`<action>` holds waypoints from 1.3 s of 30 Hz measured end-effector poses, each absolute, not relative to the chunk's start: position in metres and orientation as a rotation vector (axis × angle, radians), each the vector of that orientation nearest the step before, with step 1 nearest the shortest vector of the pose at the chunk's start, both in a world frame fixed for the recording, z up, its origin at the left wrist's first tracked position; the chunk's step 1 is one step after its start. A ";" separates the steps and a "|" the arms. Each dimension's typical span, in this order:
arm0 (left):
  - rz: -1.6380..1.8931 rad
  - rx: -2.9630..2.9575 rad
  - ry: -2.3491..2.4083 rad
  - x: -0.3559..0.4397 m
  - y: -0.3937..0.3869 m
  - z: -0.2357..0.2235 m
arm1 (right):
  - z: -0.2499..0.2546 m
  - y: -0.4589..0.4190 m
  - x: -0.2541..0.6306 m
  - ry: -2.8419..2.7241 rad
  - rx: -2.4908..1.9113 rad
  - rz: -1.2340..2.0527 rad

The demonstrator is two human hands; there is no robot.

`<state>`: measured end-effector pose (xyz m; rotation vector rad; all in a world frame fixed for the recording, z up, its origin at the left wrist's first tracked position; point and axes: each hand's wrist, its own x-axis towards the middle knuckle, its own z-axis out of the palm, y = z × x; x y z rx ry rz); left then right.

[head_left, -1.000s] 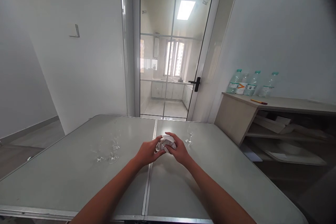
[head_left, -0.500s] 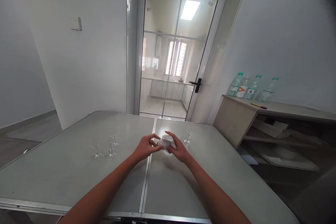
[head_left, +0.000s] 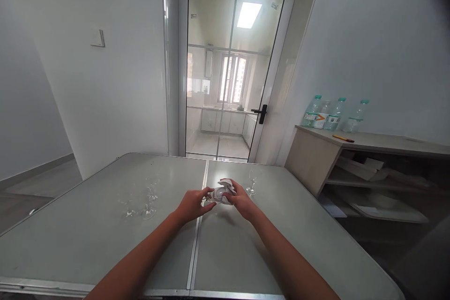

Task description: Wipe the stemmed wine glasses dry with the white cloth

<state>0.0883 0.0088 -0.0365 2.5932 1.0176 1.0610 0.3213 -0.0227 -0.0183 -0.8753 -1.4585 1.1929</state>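
Above the table's middle seam, a small clear stemmed glass (head_left: 218,194) lies tilted sideways between my two hands. My left hand (head_left: 192,205) pinches its left end with fingers and thumb. At the other end, my right hand (head_left: 242,199) grips a crumpled white cloth (head_left: 227,183) pressed against the glass; the fingers partly hide both. Just beyond my right hand, another stemmed glass (head_left: 251,189) stands upright on the table. Several more clear glasses (head_left: 149,210) stand in a group left of my left hand, their outlines faint.
The grey-green table (head_left: 87,239) has metal edging and a metal seam (head_left: 194,258). At the right, a wooden shelf unit (head_left: 312,159) carries several plastic bottles (head_left: 333,115) and a yellow-and-red pen-like item (head_left: 343,138). A glass door (head_left: 211,79) with a black handle stands behind.
The cloth has shifted toward my right hand and folded up, so more of the glass shows. My left fingers have moved slightly and opened a little wider around the glass's end.
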 end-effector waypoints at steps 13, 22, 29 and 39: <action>1.200 2.394 1.079 0.095 0.011 -0.044 | -0.018 -0.024 0.316 -1.574 -0.926 1.086; 1.191 2.252 1.138 0.098 0.011 -0.044 | -0.032 -0.011 0.311 -1.309 -0.921 1.082; 1.060 1.972 0.920 0.101 0.010 -0.044 | -0.024 -0.018 0.331 -1.599 -0.876 1.210; 1.186 1.967 1.016 0.098 0.007 -0.031 | -0.030 -0.014 0.326 -1.759 -0.989 0.158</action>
